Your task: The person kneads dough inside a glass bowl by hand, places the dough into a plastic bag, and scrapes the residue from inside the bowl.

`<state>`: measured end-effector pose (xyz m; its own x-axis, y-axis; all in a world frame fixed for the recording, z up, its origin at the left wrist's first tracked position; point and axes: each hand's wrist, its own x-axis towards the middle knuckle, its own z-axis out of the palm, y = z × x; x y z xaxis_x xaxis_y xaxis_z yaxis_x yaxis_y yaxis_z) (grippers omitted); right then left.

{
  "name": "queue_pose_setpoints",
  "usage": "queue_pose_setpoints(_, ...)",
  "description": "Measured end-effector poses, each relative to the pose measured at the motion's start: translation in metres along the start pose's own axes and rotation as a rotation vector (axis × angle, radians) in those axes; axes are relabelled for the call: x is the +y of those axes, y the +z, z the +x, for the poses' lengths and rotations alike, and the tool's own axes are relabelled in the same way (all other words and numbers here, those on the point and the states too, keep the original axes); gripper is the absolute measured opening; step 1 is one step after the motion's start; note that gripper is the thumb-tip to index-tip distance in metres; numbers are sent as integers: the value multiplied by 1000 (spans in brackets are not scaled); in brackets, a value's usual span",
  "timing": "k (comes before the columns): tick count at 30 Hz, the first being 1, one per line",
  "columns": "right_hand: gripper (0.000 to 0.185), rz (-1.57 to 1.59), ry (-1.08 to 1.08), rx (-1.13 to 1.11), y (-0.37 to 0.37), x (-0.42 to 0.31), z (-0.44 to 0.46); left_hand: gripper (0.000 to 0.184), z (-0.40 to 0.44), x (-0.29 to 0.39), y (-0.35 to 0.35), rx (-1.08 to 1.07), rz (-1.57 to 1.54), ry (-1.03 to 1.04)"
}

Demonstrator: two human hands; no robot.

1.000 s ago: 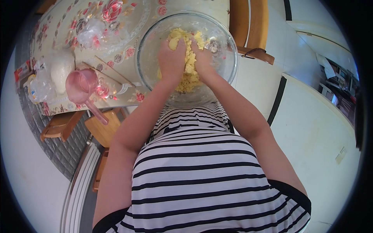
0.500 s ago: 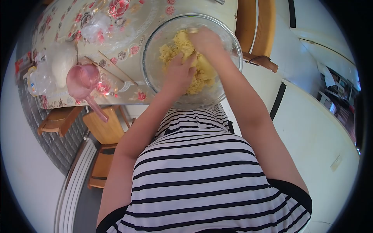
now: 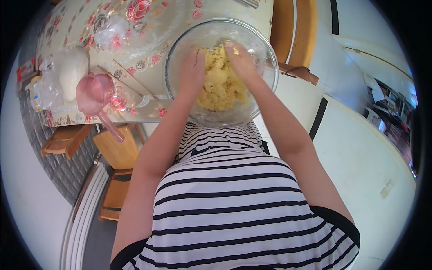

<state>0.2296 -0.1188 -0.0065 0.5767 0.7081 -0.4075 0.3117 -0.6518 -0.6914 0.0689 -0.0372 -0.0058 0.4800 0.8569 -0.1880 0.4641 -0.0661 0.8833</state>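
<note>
A crumbly yellow dough (image 3: 219, 85) lies in a big clear glass bowl (image 3: 180, 106) at the table's edge. My left hand (image 3: 192, 71) presses against the dough's left side, its fingers held together and curved round the far part. On the opposite side my right hand (image 3: 240, 59) cups the upper right of the dough, its fingertips partly sunk in it. Between the two hands the dough is squeezed into a lump, with looser crumbs toward the near side of the bowl.
A floral tablecloth (image 3: 153, 27) covers the table. Left of the bowl lie chopsticks (image 3: 135, 80), a pink ladle-like scoop (image 3: 93, 96), a white bag (image 3: 74, 74) and crumpled clear plastic (image 3: 111, 32). Wooden chairs (image 3: 118, 146) stand below left; another wooden seat (image 3: 292, 40) is right.
My left hand has moved from on top of the dough to its left side. The right hand has shifted slightly, and the dough looks more gathered together.
</note>
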Motion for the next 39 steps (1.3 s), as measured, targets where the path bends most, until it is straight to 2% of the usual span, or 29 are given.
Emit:
queue_pose_setpoints(1,57,36,34,-21,11,-1,-1,44,0,-5,6,-108,-94,-70)
queue_pose_setpoints(2,60,76,62,-38,18,-10,0,44,3,-2,8,-110,-90,-63)
queue_pose_setpoints(3,66,163,223,-97,20,-19,4,46,8,1,9,-174,-86,-176)
queue_pose_setpoints(4,66,172,222,-90,14,-22,3,48,10,4,10,-243,-80,-295)
queue_pose_setpoints(5,66,70,215,-154,2,-36,-6,48,10,4,6,-250,-74,-291)
queue_pose_setpoints(7,66,-30,205,-212,-6,-37,-20,64,14,5,-8,-758,-40,-360)
queue_pose_setpoints(8,65,-188,-54,-137,-3,-22,-28,64,5,9,-17,-761,-36,-361)
queue_pose_setpoints(9,65,-344,-312,-57,3,-10,-37,78,-12,16,-28,-785,169,-160)
queue_pose_setpoints(10,65,-340,-307,-52,11,-5,-49,93,-22,21,-34,-802,371,48)
queue_pose_setpoints(11,62,-400,-337,61,22,-4,-64,93,-28,15,-31,-809,374,49)
queue_pose_setpoints(12,59,-461,-368,171,28,-3,-71,102,-36,7,-24,-726,424,82)
queue_pose_setpoints(13,59,-456,-367,167,30,-2,-71,112,-40,-1,-17,-640,474,111)
queue_pose_setpoints(14,56,-502,-374,185,33,-2,-70,112,-41,2,-14,-643,479,106)
queue_pose_setpoints(19,44,-575,-388,255,42,4,-54,105,-38,2,8,-432,628,77)
queue_pose_setpoints(24,24,-507,-394,183,41,9,-34,89,-28,1,19,-381,735,65)
queue_pose_setpoints(34,20,-484,-478,242,39,15,-28,75,-29,-4,23,-332,685,159)
queue_pose_setpoints(39,28,-467,-505,231,32,6,-26,72,-19,-9,23,-263,600,230)
